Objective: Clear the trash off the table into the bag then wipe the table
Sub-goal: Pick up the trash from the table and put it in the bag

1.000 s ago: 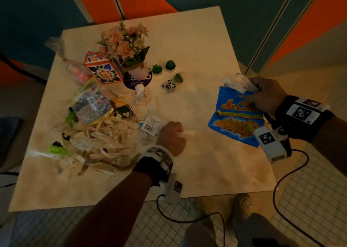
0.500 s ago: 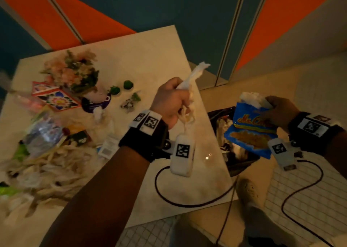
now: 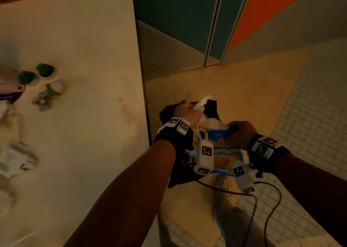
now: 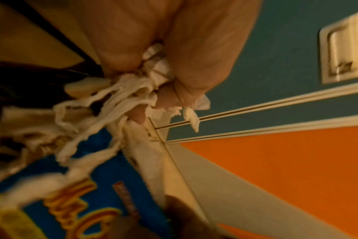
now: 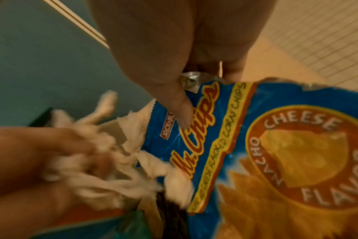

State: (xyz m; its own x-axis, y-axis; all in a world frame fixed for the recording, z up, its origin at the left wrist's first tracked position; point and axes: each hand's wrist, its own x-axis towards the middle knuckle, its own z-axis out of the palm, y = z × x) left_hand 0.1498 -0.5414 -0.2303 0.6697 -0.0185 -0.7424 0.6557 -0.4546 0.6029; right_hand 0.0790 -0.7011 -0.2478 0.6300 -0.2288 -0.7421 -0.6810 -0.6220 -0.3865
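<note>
My left hand (image 3: 187, 113) grips a bunch of shredded white paper strips (image 4: 117, 97) and holds it over the open black trash bag (image 3: 167, 111) on the floor, right of the table (image 3: 84, 40). Beside it, my right hand (image 3: 242, 132) pinches the top of a blue Mr. Chips corn chip bag (image 3: 225, 153) together with crumpled white tissue (image 3: 214, 123), also above the black bag. In the right wrist view my thumb (image 5: 180, 110) presses on the chip bag (image 5: 276, 153), with the paper strips (image 5: 104, 161) to its left.
Blurred at the table's left edge are two small green cacti (image 3: 35, 73), a tiny figurine (image 3: 45, 98), a purple-based pot (image 3: 11, 93) and a white labelled wrapper (image 3: 15, 158). Wrist cables (image 3: 262, 196) trail over the tiled floor (image 3: 309, 134). A shoe (image 3: 225, 188) stands below the bag.
Both hands have moved right, off the table, to above the black bag on the floor. The left hand lifted the paper strips from the table; the view swung right with them.
</note>
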